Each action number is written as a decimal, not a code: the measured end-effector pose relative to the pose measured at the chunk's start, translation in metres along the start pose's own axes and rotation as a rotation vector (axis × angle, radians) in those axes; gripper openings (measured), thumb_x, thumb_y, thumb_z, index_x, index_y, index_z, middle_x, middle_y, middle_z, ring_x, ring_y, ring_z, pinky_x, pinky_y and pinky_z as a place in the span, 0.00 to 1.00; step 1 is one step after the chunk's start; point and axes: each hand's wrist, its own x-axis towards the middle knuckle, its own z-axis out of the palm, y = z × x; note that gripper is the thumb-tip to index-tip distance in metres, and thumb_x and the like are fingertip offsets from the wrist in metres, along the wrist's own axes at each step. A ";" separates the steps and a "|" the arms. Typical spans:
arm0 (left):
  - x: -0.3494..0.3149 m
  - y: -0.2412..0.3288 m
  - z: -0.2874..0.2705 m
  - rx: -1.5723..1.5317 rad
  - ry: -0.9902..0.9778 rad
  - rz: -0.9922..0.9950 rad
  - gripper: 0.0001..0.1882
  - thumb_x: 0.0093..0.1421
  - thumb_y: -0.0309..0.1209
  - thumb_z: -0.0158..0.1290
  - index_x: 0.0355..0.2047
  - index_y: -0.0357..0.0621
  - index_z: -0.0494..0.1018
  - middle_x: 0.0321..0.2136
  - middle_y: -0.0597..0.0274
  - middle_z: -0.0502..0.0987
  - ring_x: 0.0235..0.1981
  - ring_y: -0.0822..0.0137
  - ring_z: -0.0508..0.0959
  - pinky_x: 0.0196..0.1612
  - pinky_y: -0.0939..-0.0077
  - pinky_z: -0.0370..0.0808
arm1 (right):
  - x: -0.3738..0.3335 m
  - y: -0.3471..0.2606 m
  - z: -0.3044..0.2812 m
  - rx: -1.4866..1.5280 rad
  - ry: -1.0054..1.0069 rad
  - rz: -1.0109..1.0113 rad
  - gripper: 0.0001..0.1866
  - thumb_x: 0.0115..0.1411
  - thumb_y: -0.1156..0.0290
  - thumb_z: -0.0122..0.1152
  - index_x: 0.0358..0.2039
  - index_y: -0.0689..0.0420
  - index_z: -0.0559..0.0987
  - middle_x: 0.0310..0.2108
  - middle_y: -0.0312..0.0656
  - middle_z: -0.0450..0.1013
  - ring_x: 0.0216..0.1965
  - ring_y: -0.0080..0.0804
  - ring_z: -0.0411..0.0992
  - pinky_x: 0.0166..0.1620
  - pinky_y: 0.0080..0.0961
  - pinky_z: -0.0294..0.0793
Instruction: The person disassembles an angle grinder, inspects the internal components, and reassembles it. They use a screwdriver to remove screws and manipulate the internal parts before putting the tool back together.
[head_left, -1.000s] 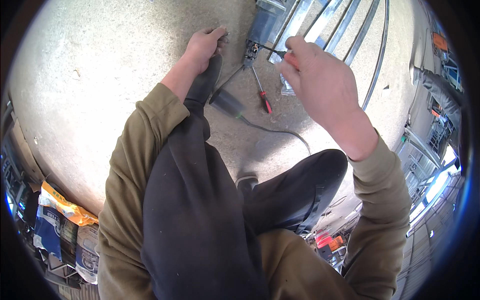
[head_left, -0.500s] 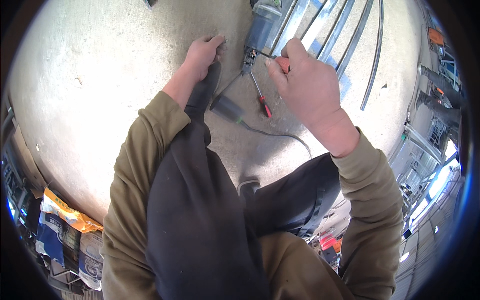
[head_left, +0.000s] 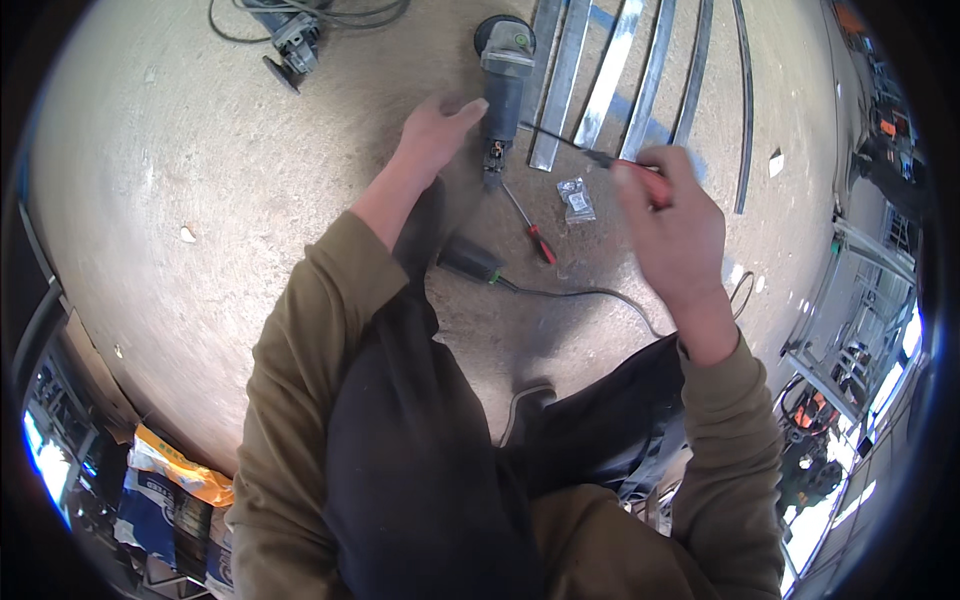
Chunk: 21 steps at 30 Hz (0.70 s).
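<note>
A dark angle grinder (head_left: 503, 105) lies on the floor with its rear end bare, showing wiring. My right hand (head_left: 682, 235) grips a red-handled screwdriver (head_left: 643, 182), whose long shaft points left toward the grinder's body. Beside the grinder, my left hand (head_left: 436, 138) has its thumb stretched out to the body's edge; its other fingers are partly blurred, and contact is uncertain. Below the bare end rests a second red-and-black screwdriver (head_left: 541, 243). The black rear cover (head_left: 470, 260) sits apart on the power cord (head_left: 580, 293).
Several flat metal bars (head_left: 610, 75) lie at the far right. A small clear plastic packet (head_left: 576, 200) is near their ends. Another grinder (head_left: 297, 42) with a looped cord lies far left. My shoe (head_left: 527, 405) is near the cover. Printed sacks (head_left: 165, 500) lie lower left.
My right hand has drawn back to the right, taking the screwdriver away from the grinder's wiring. My left hand has come closer to the grinder's body. The view has shifted, revealing more at the far side.
</note>
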 end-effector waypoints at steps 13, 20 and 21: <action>0.049 0.013 0.054 -0.062 -0.159 -0.110 0.36 0.55 0.41 0.74 0.55 0.32 0.70 0.40 0.52 0.81 0.36 0.60 0.82 0.37 0.59 0.80 | -0.155 0.130 0.107 0.251 -0.251 0.361 0.29 0.61 0.69 0.73 0.62 0.56 0.76 0.59 0.52 0.75 0.61 0.51 0.74 0.63 0.41 0.74; 0.025 0.033 0.045 -0.576 -0.170 -0.124 0.22 0.61 0.31 0.67 0.51 0.38 0.72 0.38 0.54 0.82 0.33 0.61 0.83 0.35 0.64 0.82 | -0.140 0.026 0.198 0.156 -0.481 0.095 0.40 0.54 0.61 0.75 0.64 0.61 0.70 0.65 0.53 0.68 0.66 0.55 0.66 0.67 0.48 0.69; 0.019 0.038 0.041 -0.621 -0.175 -0.056 0.18 0.62 0.30 0.66 0.48 0.39 0.73 0.37 0.54 0.83 0.32 0.61 0.84 0.35 0.65 0.83 | -0.136 0.024 0.201 0.129 -0.522 0.139 0.40 0.54 0.60 0.75 0.64 0.62 0.69 0.66 0.54 0.68 0.67 0.55 0.65 0.67 0.48 0.68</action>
